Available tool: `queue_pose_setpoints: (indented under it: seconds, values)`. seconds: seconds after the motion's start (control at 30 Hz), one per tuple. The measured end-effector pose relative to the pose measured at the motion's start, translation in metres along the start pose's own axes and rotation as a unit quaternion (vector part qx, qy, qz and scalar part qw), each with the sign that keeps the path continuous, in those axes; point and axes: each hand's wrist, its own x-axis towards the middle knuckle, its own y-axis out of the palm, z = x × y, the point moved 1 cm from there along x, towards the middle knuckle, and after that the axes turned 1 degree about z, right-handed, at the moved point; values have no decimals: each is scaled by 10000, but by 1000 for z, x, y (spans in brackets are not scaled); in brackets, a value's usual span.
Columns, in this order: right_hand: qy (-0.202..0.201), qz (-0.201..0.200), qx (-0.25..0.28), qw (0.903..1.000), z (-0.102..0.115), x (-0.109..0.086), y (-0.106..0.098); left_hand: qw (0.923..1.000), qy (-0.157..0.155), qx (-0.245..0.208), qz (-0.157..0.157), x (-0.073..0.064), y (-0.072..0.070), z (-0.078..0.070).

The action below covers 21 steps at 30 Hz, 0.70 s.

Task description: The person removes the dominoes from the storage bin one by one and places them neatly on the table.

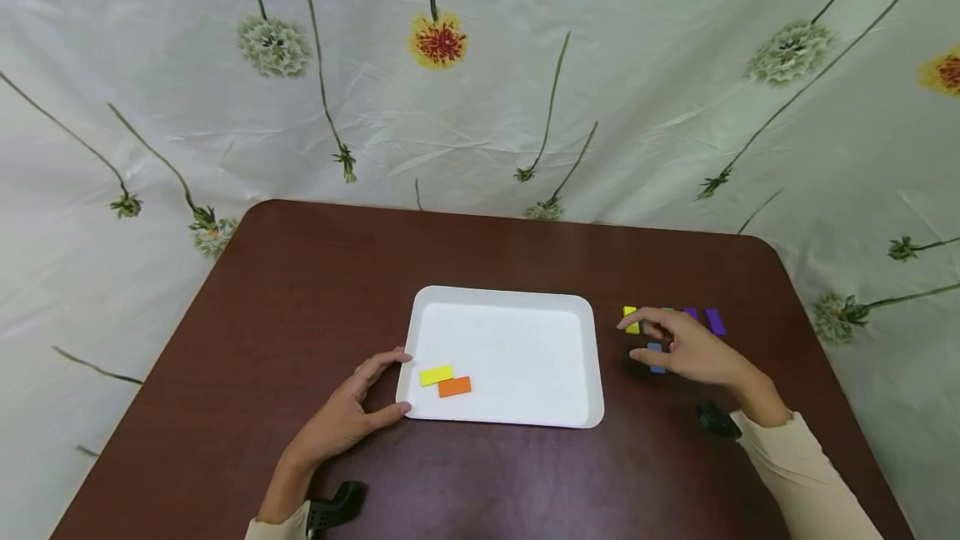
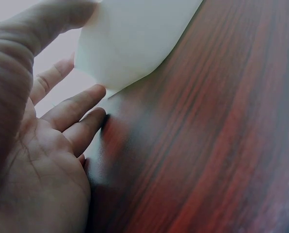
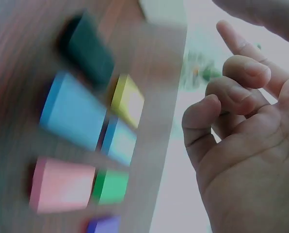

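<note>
A white rectangular tray [image 1: 517,357] lies on the table, holding a yellow block [image 1: 437,375] and an orange block [image 1: 454,387] near its front left corner. My left hand [image 1: 348,415] touches the tray's left side with its thumb and fingertips, the fingers loosely extended. Over a group of small blocks right of the tray hovers my right hand [image 1: 693,348], holding nothing. Its index finger is stretched out and the other fingers are bent. In the right wrist view the group shows a dark block [image 3: 88,48], blue block [image 3: 74,109], yellow block [image 3: 128,99], pink block [image 3: 64,185] and green block [image 3: 111,187].
Two purple blocks, one of them at the group's right end [image 1: 716,322], lie beyond the right hand. The brown table [image 1: 300,290] has rounded far corners. Behind it hangs a pale cloth [image 1: 480,107] printed with flowers. Each wrist wears a dark device.
</note>
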Motion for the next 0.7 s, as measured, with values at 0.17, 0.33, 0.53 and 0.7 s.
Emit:
queue_pose_setpoints:
  seconds: [0.17,0.33,0.53,0.7]
  values:
    - [-363,259,-352,9984,23,24,16,10000,-53,-46,7,-1,1,1]
    - [-541,655,-520,9950,44,54,25,10000,-19,-92,14,0,1,2]
    - [-614,1219,-656,9885,59,87,37,9999,57,-82,-11,-1,1,4]
    - [-850,1689,-690,9795,66,109,56,9999,119,-86,-26,0,1,5]
